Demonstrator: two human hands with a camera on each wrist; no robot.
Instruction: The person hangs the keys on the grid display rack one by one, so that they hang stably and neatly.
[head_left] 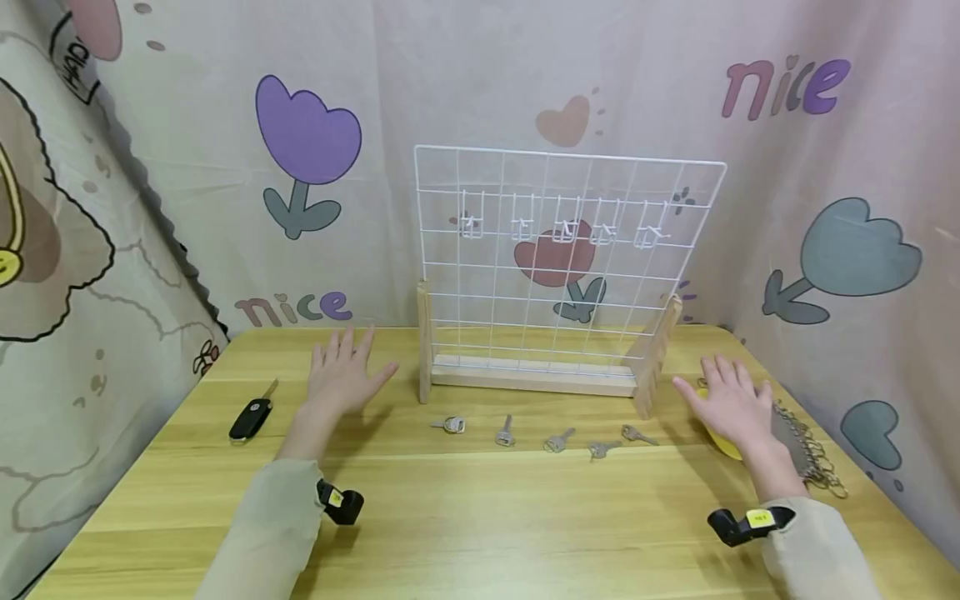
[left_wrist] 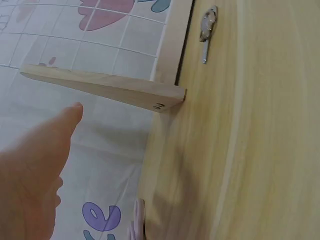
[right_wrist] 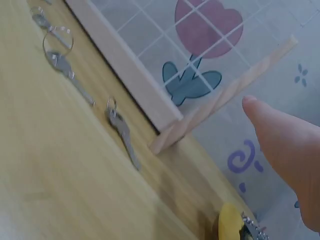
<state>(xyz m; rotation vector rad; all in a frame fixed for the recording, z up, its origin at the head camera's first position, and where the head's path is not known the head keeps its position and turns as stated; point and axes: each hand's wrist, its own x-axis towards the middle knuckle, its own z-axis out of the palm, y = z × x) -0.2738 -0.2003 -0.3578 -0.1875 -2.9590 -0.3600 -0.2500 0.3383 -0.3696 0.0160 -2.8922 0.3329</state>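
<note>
My left hand (head_left: 341, 375), fingers spread, holds nothing at the left of the rack, between it and a black car key (head_left: 251, 418). To the rack's right, my right hand (head_left: 731, 404) is likewise spread and bare, hovering in front of a yellow round thing (head_left: 722, 442) and a bunch of metal rings (head_left: 817, 462) that it partly hides. Several silver keys lie in a loose row before the rack: one key (head_left: 453, 425) nearest the left hand, another key (head_left: 506, 432) in the middle, and a key (right_wrist: 121, 127) nearest the right hand. Some carry a small ring.
A white wire grid (head_left: 555, 275) stands on a wooden base (head_left: 532, 377) with two side posts. Several white hooks (head_left: 564, 232) hang in a row across it. Behind the wooden table (head_left: 480, 517) hangs a printed cloth (head_left: 450, 67). Each wrist wears a black camera (head_left: 341, 502).
</note>
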